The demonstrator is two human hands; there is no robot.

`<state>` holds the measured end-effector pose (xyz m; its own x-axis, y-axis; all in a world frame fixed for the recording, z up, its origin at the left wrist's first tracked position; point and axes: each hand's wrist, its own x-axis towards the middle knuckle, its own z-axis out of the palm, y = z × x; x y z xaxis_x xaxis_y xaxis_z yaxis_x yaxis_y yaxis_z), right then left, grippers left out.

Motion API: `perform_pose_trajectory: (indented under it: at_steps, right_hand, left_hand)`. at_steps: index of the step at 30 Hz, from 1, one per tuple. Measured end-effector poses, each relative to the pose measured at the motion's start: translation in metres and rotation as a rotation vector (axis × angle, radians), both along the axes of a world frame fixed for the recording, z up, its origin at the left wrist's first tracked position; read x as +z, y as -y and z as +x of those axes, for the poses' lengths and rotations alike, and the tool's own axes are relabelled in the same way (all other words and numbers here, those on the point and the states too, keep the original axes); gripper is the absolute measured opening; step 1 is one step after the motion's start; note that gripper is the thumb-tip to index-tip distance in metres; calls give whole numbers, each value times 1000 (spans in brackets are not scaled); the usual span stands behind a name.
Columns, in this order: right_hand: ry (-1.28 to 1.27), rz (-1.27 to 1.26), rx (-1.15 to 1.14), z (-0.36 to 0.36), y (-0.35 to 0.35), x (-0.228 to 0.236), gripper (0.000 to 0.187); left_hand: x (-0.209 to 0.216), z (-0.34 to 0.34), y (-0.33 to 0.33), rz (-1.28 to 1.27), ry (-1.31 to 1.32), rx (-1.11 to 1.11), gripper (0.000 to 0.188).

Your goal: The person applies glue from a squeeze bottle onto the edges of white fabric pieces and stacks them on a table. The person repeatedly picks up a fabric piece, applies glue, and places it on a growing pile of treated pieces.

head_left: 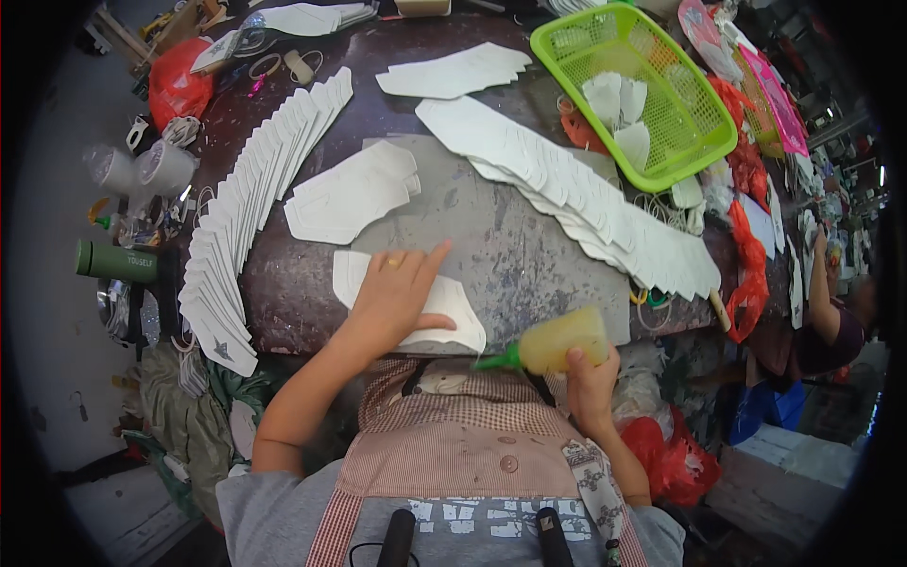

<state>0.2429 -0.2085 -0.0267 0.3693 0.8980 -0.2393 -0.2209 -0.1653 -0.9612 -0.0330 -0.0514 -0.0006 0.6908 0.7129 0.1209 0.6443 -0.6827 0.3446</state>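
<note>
Close to the front edge of the table, my left hand (397,293) lies spread on a white cut-out piece (453,312) with a curved outline, pressing it to the grey work board (548,283). My right hand (592,383) is wrapped round a squeeze bottle (565,340) of yellowish liquid. The bottle is tilted on its side, its green nozzle (501,359) beside the piece's right end. Beyond my left hand lies a small stack of similar white pieces (350,194).
Overlapping white pieces fan out in a row at left (255,198) and another row at right (567,189). A green plastic basket (685,151) holds a few white pieces. At the left edge sits a dark green flask (115,262). Another person's arm (824,293) shows at far right.
</note>
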Motion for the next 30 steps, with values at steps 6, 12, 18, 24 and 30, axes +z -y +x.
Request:
perform_pose_trajectory:
  at_steps: [6, 12, 18, 24, 30]
  right_hand:
    - [-579, 237, -191, 37, -32, 0, 60]
    - [-655, 457, -241, 48, -59, -28, 63]
    - [-750, 457, -268, 51, -55, -33, 63]
    - [-691, 396, -281, 49, -57, -23, 68]
    - [-777, 435, -313, 56, -54, -39, 67]
  left_hand:
    - [43, -24, -26, -305, 370, -64, 24]
    - [102, 14, -207, -181, 591, 183, 20]
    - [-23, 29, -382, -356, 328, 164, 29]
    - [-9, 34, -311, 241, 483, 166, 47]
    - [3, -52, -129, 305, 224, 335, 44]
